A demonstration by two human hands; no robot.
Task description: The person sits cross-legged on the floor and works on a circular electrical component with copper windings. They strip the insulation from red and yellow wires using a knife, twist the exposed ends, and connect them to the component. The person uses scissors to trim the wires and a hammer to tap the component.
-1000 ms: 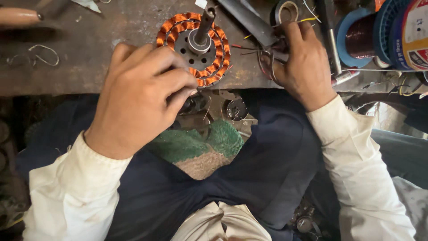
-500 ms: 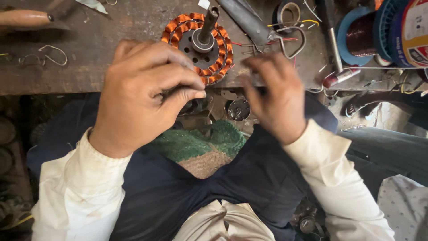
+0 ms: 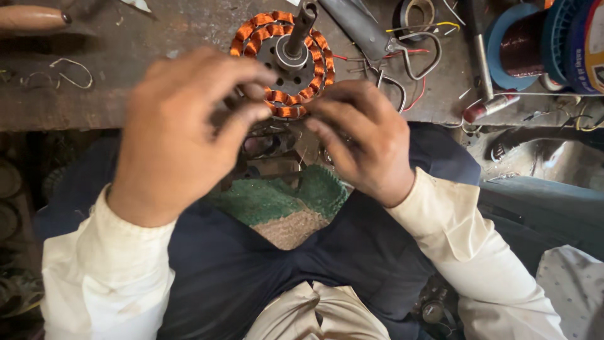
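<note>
Though hampered by motion blur, found the wound stator (image 3: 251,30) lying flat on the worktop (image 3: 157,82) at top centre of the frame, shaft (image 3: 301,25) standing up. Placed the left hand (image 3: 182,138) at the ring's lower left, fingers curled, thumb and forefinger nearly closed; could not tell whether anything was pinched. Placed the right hand (image 3: 362,141) at the lower right rim, fingers bent, fingertips touching or just beside the coils; grip likewise unclear. Judged the winding done, with orange coils filling the whole ring. Judged the thin red wires (image 3: 412,101) trailing right, and any tidying at the lower edge, left to do.
</note>
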